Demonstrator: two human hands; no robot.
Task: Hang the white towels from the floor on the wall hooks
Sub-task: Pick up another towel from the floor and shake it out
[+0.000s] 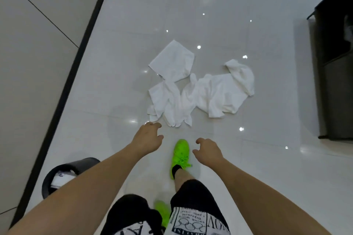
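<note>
Glossy pale floor tiles [267, 158] are throwing back the ceiling lights, and the white towels [198, 93] are lying crumpled in a loose heap on them, out in front of the person, between the dark skirting on the left and a dark cabinet [336, 82] on the right. No wall hooks are showing from here. The person is leaning over with both arms reaching down; the left hand [147, 137] is nearest the heap, just short of its closest corner, and the right hand [208, 150] is hanging above a bright green shoe [180, 154]. Both sets of fingers are loosely curled and released, gripping nothing and not touching cloth yet. To my eye the picking-up is only beginning. Done well, it means pinching one towel by a free corner or edge, the flatter one at the top left looking easiest to separate, and lifting it clear so the others are not dragging along. A black bin [63, 175] is standing by the left arm
</note>
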